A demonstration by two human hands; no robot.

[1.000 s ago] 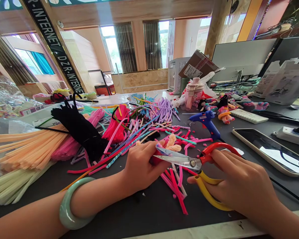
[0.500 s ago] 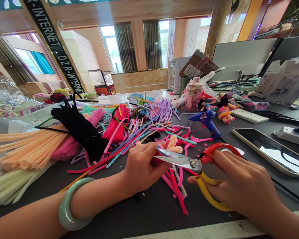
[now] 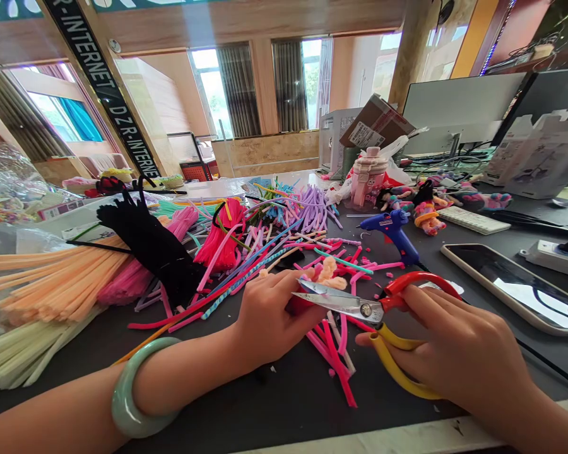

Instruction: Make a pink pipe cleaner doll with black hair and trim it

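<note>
My right hand (image 3: pixel 459 340) grips the scissors (image 3: pixel 366 309) by a red handle and a yellow handle. Their blades are slightly parted and point left, close against my left hand (image 3: pixel 274 312). My left hand is closed round a small fuzzy pipe-cleaner piece (image 3: pixel 329 274); its peach parts stick out past the fingers, and pinkish-red shows between the blades and the palm. The fingers hide most of it. Loose pink pipe cleaners (image 3: pixel 334 359) lie on the dark table under the blades.
Bundles of peach (image 3: pixel 52 277), black (image 3: pixel 151 246) and purple pipe cleaners (image 3: pixel 312 208) spread left and behind. A blue glue gun (image 3: pixel 392 233), a phone (image 3: pixel 515 287), a pink bottle (image 3: pixel 368 180) and a white keyboard (image 3: pixel 473 219) stand or lie to the right.
The scissor blades shift very slightly at my left hand, their tips a little more apart. Both hands stay almost where they were.
</note>
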